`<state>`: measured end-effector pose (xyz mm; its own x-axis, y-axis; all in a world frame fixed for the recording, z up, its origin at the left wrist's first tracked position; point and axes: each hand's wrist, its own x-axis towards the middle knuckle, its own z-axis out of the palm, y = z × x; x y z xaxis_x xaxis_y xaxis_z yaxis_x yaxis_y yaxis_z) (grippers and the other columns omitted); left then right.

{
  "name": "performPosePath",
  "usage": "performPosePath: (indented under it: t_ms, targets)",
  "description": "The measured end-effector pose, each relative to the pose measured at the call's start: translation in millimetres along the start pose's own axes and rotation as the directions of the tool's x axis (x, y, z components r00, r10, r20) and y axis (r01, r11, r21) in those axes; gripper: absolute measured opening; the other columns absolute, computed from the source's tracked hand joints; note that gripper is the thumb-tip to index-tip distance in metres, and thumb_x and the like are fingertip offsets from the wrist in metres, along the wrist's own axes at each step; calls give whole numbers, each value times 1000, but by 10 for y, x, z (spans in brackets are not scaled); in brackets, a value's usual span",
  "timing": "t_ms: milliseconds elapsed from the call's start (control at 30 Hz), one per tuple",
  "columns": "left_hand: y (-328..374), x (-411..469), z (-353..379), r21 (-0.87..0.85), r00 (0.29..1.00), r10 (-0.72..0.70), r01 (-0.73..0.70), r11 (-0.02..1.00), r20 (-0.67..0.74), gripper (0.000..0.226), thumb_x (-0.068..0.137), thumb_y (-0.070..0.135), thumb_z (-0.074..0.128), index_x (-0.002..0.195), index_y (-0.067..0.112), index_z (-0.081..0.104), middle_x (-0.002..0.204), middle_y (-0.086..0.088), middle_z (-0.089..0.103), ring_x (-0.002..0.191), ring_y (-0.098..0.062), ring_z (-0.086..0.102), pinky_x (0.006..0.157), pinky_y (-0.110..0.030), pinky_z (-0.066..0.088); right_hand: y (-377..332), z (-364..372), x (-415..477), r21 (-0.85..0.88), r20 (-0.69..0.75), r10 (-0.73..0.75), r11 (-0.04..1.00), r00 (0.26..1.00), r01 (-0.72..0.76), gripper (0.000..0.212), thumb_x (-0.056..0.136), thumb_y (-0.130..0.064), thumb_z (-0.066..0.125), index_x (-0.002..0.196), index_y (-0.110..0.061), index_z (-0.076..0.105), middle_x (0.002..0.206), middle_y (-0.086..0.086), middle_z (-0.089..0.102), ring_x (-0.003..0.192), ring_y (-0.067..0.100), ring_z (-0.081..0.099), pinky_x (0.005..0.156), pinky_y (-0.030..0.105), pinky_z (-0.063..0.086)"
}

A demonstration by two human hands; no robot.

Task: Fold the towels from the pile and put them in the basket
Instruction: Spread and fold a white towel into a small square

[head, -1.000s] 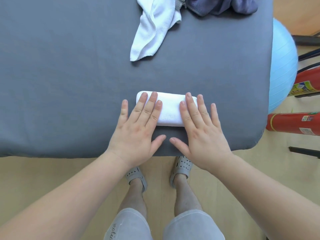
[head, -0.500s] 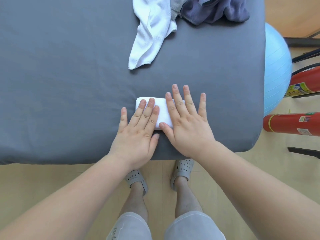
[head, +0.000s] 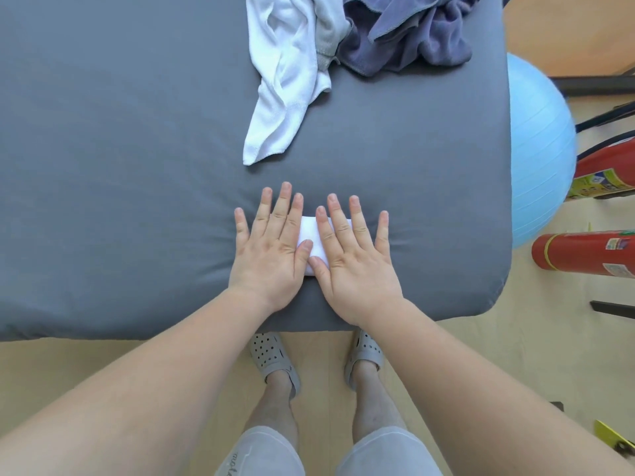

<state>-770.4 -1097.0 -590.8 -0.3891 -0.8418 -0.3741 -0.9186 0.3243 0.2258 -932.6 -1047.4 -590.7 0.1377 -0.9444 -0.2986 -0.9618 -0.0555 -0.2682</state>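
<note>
We see both bare hands laid flat, side by side, on a small folded white towel (head: 310,229) near the front edge of a grey padded table (head: 120,166). The left hand (head: 271,249) covers the towel's left part and the right hand (head: 354,259) its right part; in each, the fingers are straight and slightly spread, pressing down and gripping nothing. Only a narrow white strip of the towel shows between the two hands, with the thumbs almost meeting over it, and we note creases in the table cover radiating from the pressed area. Well apart from the hands, at the far edge of the table, lies the pile: a loose white towel (head: 285,84) trails toward us, a pale grey towel (head: 330,25) sits just beside it, and a crumpled dusky-blue towel (head: 412,32) touches the grey one on the right. Beyond the table's right edge we mark a light blue exercise ball (head: 539,139) and a red fire extinguisher (head: 584,254) lying on the floor. Below the table edge stand the person's feet in grey perforated sandals (head: 271,355).
</note>
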Motion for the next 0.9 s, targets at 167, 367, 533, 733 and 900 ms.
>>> performPosePath:
  t_ms: [167,367,533,733,900]
  targets:
    - [34,-5,-153,21,997,-8,6,1000,72,70,98,54,5,158,21,-8,167,5,-10,153,-18,-16,123,-50,-9,35,-128,1,-47,-16,15,999,1000,-16,66,104,-49,27,160,-17,13,164,0,26,155,30,7,121,59,-8]
    - [-1,-87,-572,-178,996,-2,18,984,89,60,85,52,66,137,25,54,124,2,57,119,-23,49,102,-37,40,15,-521,12,-19,14,27,999,1000,-27,53,86,-54,67,130,-24,59,112,-1,56,114,26,49,109,43,28]
    - [173,-279,-1031,-341,931,-158,273,900,328,26,72,39,78,88,26,63,95,12,58,89,-13,59,72,-32,52,-34,-995,-83,-57,231,112,993,967,-101,35,86,-51,65,104,-21,58,98,-3,45,92,20,41,79,34,32]
    - [436,-842,-1726,-660,936,-221,349,665,273,28,75,29,77,97,37,62,99,14,65,87,-10,64,66,-30,56,2,-1836,-504,367,338,82,906,938,-211,41,84,-50,70,113,-26,54,103,-5,62,94,20,58,76,37,48]
    - [770,-1443,-2229,-913,943,-324,196,358,75,46,86,19,75,118,47,56,120,6,57,105,-14,63,85,-27,55,-111,-2578,-965,681,138,-37,729,990,-68,55,95,-33,65,143,-40,40,124,-9,51,106,4,48,92,24,38]
